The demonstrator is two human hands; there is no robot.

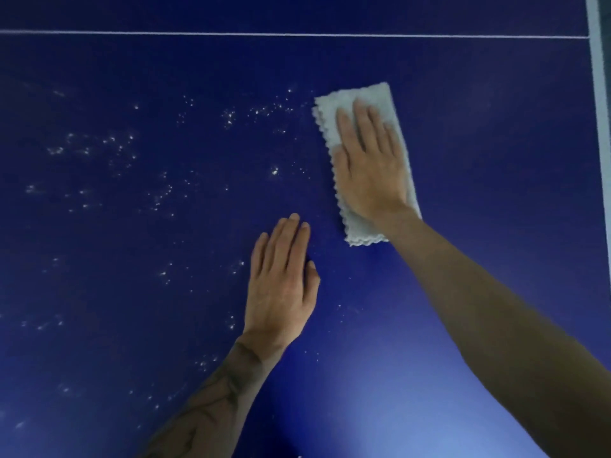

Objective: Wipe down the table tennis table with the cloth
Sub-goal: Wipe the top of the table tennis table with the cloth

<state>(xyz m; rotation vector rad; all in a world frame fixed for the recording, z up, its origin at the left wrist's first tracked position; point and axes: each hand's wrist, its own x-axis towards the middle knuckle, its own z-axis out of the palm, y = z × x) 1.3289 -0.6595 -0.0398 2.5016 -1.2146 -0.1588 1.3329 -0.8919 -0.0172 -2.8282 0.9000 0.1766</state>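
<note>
The dark blue table tennis table [496, 127] fills the view. A folded grey cloth [373, 97] lies on it right of centre. My right hand [370, 170] presses flat on the cloth with straight fingers. My left hand [281, 285] rests flat on the bare table, below and to the left of the cloth, holding nothing. White specks [155, 196] are scattered over the surface left of the cloth.
A thin white line [297, 34] runs across the table at the far side. The white edge stripe [600, 94] of the table runs down the right side of the view.
</note>
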